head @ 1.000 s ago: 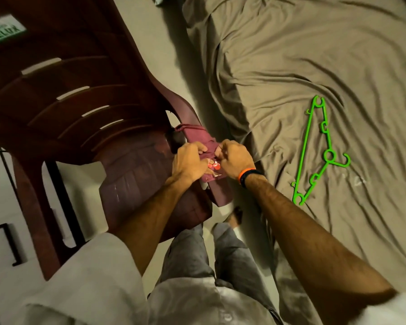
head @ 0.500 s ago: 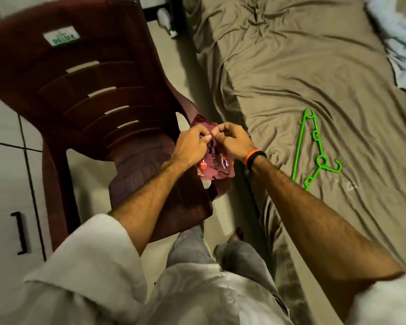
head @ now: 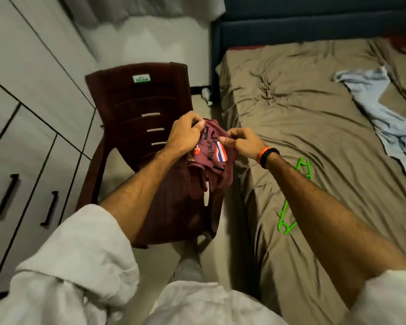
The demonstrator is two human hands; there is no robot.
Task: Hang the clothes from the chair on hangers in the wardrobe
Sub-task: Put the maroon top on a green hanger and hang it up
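We see a pale floor [head: 148,48] running from far to near between the furniture. On the right stands a bed [head: 302,127] under a creased brown sheet [head: 291,109], with a dark blue frame [head: 291,26] at its far end. A light blue cloth [head: 380,109] lies crumpled on the sheet at far right. Along the left we see grey cabinet doors [head: 28,66] with black handles [head: 6,195]. A grey curtain [head: 127,10] hangs at the far wall, its hem just above the floor. A small pale bottle [head: 206,93] lies on the floor beside the bed's far corner. The light is dim and warm.
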